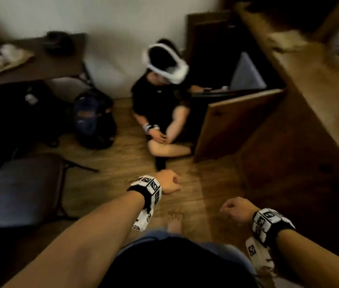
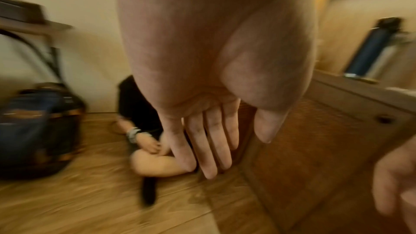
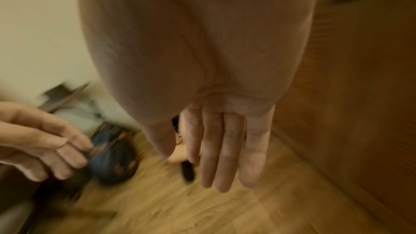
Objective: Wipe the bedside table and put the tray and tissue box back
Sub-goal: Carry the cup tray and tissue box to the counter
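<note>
My left hand (image 1: 170,182) and right hand (image 1: 234,208) hang in front of me over the wooden floor (image 1: 110,183), both empty. The left wrist view shows the left hand (image 2: 225,149) with straight, relaxed fingers (image 2: 209,149) pointing down. In the right wrist view the right hand (image 3: 225,157) has fingers (image 3: 254,149) that are equally straight. A light tray (image 1: 8,61) with white cups sits on a dark table (image 1: 46,67) at the far left. A long wooden surface (image 1: 310,84) runs along the right, with a blurred pale object (image 1: 287,40) on it. I cannot make out a tissue box.
Another person (image 1: 160,96) sits on the floor ahead, beside a dark cabinet with an open wooden door (image 1: 233,121). A dark backpack (image 1: 93,119) lies left of them. A folding chair (image 1: 23,188) stands at my left. A blue bottle (image 2: 369,47) stands on the right ledge.
</note>
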`<state>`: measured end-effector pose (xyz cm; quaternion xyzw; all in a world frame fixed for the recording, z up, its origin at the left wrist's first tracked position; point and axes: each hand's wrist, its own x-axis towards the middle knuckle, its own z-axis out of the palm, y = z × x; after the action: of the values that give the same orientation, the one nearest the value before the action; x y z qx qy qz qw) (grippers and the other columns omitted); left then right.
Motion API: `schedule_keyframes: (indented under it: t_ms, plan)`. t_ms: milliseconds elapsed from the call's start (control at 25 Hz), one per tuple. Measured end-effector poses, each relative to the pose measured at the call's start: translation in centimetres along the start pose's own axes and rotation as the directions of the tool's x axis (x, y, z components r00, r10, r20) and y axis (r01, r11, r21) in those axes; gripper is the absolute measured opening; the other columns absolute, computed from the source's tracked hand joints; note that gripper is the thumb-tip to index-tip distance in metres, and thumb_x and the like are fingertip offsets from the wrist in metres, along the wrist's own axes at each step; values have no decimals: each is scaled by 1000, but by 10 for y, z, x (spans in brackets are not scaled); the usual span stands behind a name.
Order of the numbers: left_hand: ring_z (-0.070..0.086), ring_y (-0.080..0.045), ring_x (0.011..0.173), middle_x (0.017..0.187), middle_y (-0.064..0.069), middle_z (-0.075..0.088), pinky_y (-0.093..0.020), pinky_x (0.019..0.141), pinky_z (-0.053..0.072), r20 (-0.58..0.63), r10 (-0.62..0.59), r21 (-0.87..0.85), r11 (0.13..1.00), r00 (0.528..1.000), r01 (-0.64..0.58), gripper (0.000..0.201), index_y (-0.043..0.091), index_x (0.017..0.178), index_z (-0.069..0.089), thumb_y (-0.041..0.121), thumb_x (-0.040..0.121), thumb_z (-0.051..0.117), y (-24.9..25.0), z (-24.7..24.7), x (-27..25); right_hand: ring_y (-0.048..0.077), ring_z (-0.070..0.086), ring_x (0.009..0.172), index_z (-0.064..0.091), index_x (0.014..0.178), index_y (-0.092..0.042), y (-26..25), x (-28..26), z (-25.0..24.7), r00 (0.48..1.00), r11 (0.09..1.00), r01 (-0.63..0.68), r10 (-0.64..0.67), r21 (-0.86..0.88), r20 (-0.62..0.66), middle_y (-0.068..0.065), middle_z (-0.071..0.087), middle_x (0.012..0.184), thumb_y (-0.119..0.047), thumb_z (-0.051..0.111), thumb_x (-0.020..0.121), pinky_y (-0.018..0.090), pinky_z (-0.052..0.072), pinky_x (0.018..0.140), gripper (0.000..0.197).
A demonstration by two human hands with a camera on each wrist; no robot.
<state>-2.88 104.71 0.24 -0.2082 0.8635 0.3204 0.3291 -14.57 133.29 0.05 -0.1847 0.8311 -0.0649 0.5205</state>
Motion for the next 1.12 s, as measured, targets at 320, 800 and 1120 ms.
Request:
schedule_keyframes:
  t_ms: [320,800,1120]
  plan:
    - [66,-21,98,113,-6,77,-27,86,50,54,-386,-447,815,921,368,33,14,116,80,39,97,70,-209,-40,-65,22,80,75,77,83,-15,-312,145,-39,922,872,356,-269,-337,278,4,83,84,-31,68,98,27,60,63,24]
    - [67,-14,97,112,-2,76,-28,89,56,-42,-581,-700,598,813,390,29,18,120,79,34,99,66,-439,-284,0,5,63,61,73,96,-22,-690,317,-82,847,760,488,-295,-429,441,-1,80,90,-35,68,100,18,49,52,15]
    - [72,-6,98,113,8,76,-19,87,56,-275,-625,-807,563,731,178,25,28,121,76,37,99,68,-586,-504,20,23,79,93,71,90,-32,-901,379,-150,839,797,512,-385,-320,384,3,83,106,-39,67,99,23,54,61,12]
